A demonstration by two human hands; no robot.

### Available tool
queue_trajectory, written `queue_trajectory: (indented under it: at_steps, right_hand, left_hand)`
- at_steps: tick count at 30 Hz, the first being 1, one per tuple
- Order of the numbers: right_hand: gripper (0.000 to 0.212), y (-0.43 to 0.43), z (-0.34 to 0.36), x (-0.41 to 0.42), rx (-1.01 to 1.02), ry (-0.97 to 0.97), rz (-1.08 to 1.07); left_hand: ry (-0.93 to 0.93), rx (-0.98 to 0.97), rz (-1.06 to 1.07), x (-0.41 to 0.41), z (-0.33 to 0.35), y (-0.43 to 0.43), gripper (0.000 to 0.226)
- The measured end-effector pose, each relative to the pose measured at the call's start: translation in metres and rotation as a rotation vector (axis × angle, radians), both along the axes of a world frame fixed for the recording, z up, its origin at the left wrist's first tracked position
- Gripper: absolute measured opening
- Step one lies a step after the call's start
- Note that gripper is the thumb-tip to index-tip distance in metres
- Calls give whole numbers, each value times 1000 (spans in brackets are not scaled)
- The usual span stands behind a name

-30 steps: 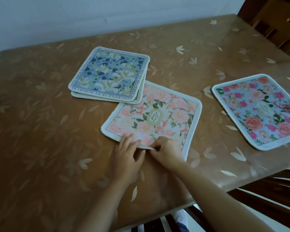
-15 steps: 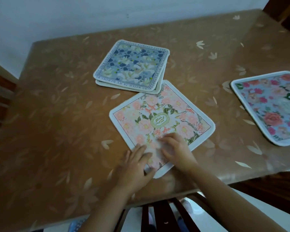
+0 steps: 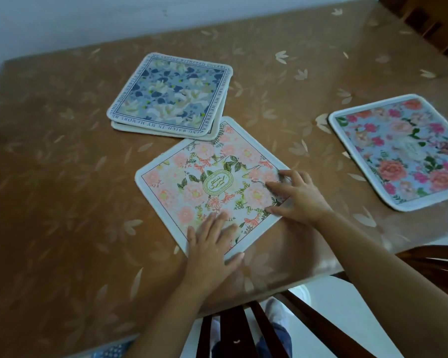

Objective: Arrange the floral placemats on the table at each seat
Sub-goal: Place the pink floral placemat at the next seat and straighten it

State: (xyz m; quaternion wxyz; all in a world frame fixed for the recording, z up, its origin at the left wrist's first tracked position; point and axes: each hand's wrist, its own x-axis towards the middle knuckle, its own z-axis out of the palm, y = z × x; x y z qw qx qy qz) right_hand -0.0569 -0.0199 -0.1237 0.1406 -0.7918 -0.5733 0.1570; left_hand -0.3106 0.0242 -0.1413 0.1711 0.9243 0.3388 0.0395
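**Pink placemat turned since last frame; both grips flat on it**

Since half a second ago the pink placemat (image 3: 192, 182) has swung round on the desk (image 3: 62, 177). The right grip (image 3: 298, 200) has gone from its near edge out to its right corner.

- Desk: brown, glossy cover with a pale leaf print; it fills most of the view.
- Rose placemat (image 3: 404, 151): lies flat at the desk's right side, well apart from the pink one.
- Blue placemat stack (image 3: 171, 96): two mats, the upper one slightly askew. It sits on the far side of the pink mat, and its near corner meets the pink mat's far corner.
- Pink placemat: flat, set cornerwise, near the desk's front edge.
- Chair back (image 3: 269, 329): dark wood slats, below the front edge.
- Right grip: not closed; fingers spread, tips on the mat's right corner.
- Left grip (image 3: 212, 244): not closed; fingers straight, pressed flat on the mat's near corner.
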Motion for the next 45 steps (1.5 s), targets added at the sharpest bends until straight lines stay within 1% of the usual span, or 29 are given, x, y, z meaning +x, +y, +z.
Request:
queue_trajectory:
  at_steps: [4, 8, 13, 16, 20, 22, 24, 28, 31, 34, 37, 39, 42, 45]
  right_hand:
    - [58, -5, 3, -14, 20, -2, -13]
    - [57, -16, 7, -46, 20, 8, -39]
    - [49, -38, 1, -112, 94, 39, -58]
    - [51, -41, 1, -130, 88, 43, -69]
    - [55, -32, 5, -121, 37, -39, 75]
    - [56, -26, 9, -115, 13, -48, 148]
    - [52, -20, 11, -110, 38, -34, 196]
    - [40, -18, 12, -106, 158, 14, 235]
    - [28, -23, 10, -97, 226, 68, 209]
    - [20, -28, 13, -91, 242, 103, 160]
    - [12, -29, 20, -93, 230, 113, 140]
    - [8, -35, 25, -102, 207, 110, 135]
    - [8, -53, 27, -128, 156, 158, 99]
    - [7, -62, 22, -164, 51, 289, 32]
  left_hand:
    - [-44, 65, 8, -14, 6, 4, 48]
    - [-171, 88, 32, -45, 5, 12, 32]
    - [-229, 118, 44, -86, 4, 19, 31]
    - [-213, 124, -2, -82, 9, 19, 31]
    - [-194, 120, -85, -56, 15, 18, 34]
    - [-182, 121, -109, -50, 16, 20, 31]
    - [-196, 125, -127, -48, 15, 22, 26]
    - [-332, 20, -46, -45, 16, 21, 15]
    - [-415, -75, 31, -45, 13, 20, 16]
    - [-458, -129, 63, -47, 11, 18, 19]
    - [-509, -270, 125, -51, 14, 15, 21]
    - [-484, -328, 126, -60, 18, 15, 20]
    - [-365, -248, 111, -81, 21, 18, 15]
    - [-290, -211, 188, -102, 27, 23, 13]
